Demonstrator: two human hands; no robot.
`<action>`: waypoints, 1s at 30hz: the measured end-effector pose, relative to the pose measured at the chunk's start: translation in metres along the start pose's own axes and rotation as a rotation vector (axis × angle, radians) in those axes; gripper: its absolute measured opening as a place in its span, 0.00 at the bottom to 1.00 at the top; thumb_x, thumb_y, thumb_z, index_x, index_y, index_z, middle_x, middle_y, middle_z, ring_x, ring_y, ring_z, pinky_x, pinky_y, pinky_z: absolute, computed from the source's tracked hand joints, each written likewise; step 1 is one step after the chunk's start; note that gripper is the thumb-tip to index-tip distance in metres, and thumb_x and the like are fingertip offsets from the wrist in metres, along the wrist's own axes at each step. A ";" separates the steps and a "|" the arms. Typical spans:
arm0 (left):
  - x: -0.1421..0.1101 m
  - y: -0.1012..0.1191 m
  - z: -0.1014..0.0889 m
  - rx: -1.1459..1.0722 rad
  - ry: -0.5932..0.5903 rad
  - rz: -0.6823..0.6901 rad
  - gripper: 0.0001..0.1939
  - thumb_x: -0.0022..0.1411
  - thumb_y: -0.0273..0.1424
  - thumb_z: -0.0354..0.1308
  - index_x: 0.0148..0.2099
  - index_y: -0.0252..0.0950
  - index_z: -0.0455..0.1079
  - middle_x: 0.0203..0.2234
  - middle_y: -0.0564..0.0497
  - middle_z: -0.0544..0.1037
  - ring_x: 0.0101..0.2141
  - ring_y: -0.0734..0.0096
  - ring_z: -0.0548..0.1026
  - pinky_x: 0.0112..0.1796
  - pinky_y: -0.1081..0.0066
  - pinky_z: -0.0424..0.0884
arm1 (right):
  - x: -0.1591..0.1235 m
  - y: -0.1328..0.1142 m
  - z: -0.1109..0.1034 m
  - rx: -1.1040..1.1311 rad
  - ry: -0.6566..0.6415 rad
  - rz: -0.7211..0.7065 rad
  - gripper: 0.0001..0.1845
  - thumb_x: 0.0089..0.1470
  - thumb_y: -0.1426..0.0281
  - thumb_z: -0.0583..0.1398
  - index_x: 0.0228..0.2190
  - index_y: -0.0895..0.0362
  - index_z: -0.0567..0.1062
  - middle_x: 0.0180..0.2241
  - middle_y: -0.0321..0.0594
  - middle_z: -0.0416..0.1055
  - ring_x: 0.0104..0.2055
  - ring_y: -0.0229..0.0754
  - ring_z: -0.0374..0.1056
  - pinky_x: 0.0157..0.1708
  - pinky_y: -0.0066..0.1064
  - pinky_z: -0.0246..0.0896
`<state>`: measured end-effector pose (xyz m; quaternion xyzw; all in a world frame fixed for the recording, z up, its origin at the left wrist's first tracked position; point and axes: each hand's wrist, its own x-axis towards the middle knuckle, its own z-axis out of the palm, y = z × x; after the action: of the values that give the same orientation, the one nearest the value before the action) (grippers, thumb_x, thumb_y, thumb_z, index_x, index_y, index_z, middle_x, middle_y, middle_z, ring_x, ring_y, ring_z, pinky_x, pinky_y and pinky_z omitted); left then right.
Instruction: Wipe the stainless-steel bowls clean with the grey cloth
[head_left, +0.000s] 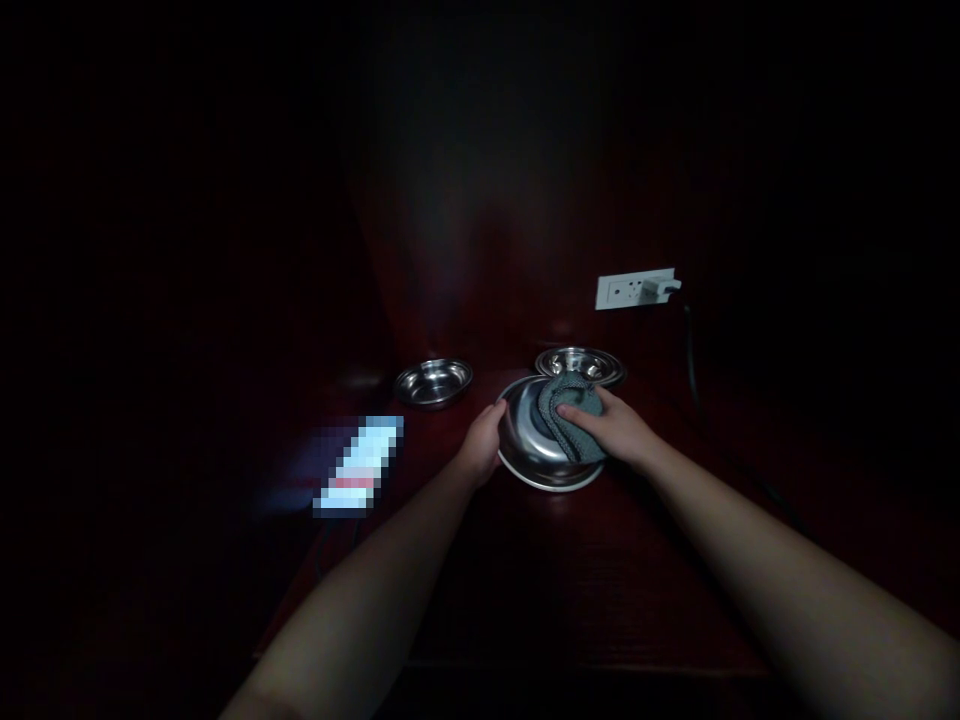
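A shiny steel bowl (529, 440) is held up over the dark red table, its rounded underside toward me. My left hand (482, 440) grips the bowl's left rim, fingers mostly hidden behind it. Pressed against the bowl's right side is a grey-green cloth (574, 415), bunched under my right hand (615, 425). The right thumb lies across the cloth, and the other fingers are partly covered by it. Just behind the bowl sits a second steel dish (581, 362), partly hidden by the cloth and bowl.
Another shallow steel dish (433, 383) stands at the back left of the table (570, 590). A lit, pixelated screen (360, 465) lies to the left of my forearm. On the back wall is a white socket plate (619, 291) with a plug in it, and a cable (691, 360) hangs nearby.
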<state>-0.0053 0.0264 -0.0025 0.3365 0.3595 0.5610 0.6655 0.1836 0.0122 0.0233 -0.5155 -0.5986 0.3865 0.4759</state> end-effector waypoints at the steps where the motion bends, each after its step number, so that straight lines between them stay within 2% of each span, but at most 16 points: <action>1: 0.001 -0.001 -0.001 -0.002 -0.006 0.006 0.14 0.59 0.37 0.53 0.41 0.33 0.70 0.35 0.44 0.78 0.40 0.61 0.75 0.47 0.59 0.66 | -0.001 -0.001 0.000 -0.005 -0.002 -0.004 0.30 0.39 0.55 0.66 0.44 0.54 0.71 0.42 0.43 0.74 0.42 0.46 0.71 0.46 0.41 0.64; 14: 0.004 -0.003 -0.005 0.030 0.015 0.004 0.13 0.57 0.37 0.54 0.38 0.32 0.72 0.32 0.45 0.78 0.37 0.62 0.75 0.48 0.60 0.64 | -0.005 -0.005 0.001 -0.042 -0.024 -0.023 0.30 0.40 0.56 0.65 0.45 0.55 0.71 0.42 0.43 0.74 0.42 0.45 0.70 0.47 0.40 0.63; 21: 0.011 -0.008 -0.010 0.030 -0.025 0.101 0.13 0.55 0.37 0.56 0.38 0.33 0.73 0.32 0.46 0.78 0.37 0.63 0.75 0.48 0.60 0.64 | -0.004 -0.004 0.001 -0.016 -0.040 -0.050 0.31 0.40 0.56 0.66 0.46 0.55 0.70 0.43 0.43 0.73 0.43 0.45 0.70 0.47 0.40 0.64; 30: 0.010 -0.007 -0.010 0.049 -0.025 0.109 0.14 0.54 0.38 0.57 0.38 0.34 0.73 0.33 0.46 0.79 0.39 0.61 0.75 0.49 0.59 0.63 | -0.003 -0.004 0.000 -0.040 -0.042 -0.060 0.32 0.40 0.56 0.65 0.46 0.55 0.70 0.43 0.43 0.73 0.43 0.45 0.70 0.47 0.41 0.63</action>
<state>-0.0095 0.0361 -0.0151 0.3789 0.3461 0.5832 0.6297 0.1829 0.0081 0.0267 -0.4986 -0.6314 0.3708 0.4639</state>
